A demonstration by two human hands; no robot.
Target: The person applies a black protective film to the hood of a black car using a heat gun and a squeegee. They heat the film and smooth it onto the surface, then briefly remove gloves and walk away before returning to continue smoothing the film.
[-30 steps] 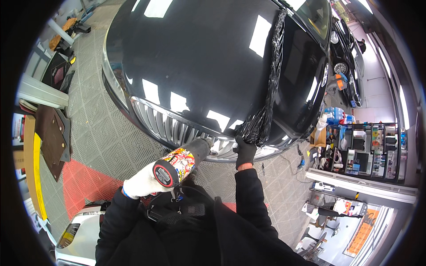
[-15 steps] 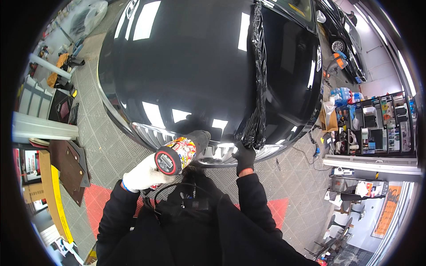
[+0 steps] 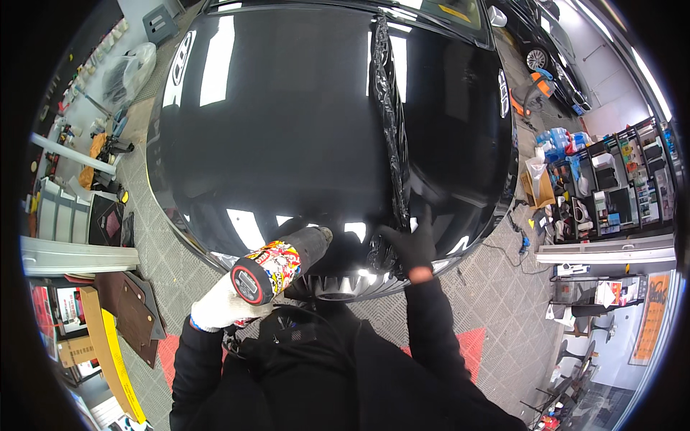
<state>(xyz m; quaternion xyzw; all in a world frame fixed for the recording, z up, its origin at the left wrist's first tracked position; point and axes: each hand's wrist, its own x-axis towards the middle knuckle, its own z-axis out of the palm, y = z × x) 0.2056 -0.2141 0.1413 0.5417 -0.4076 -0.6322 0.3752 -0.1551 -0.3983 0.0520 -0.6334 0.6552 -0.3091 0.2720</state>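
One heat gun, one strip of bunched black film, two gloved hands over one black car hood.

The left hand (image 3: 221, 305), in a white glove, is wrapped around the sticker-covered heat gun (image 3: 277, 260), whose nozzle points at the hood (image 3: 287, 129) front edge. The right hand (image 3: 411, 244), in a black glove, lies fingers spread on the hood, just right of the crumpled film strip (image 3: 388, 122); it seems to touch the strip's lower end, though black on black blurs this.

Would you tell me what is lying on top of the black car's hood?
A crumpled strip of black film runs lengthwise down the hood; the black-gloved right hand presses near its front end. The paint under the strip is covered and cannot be seen.
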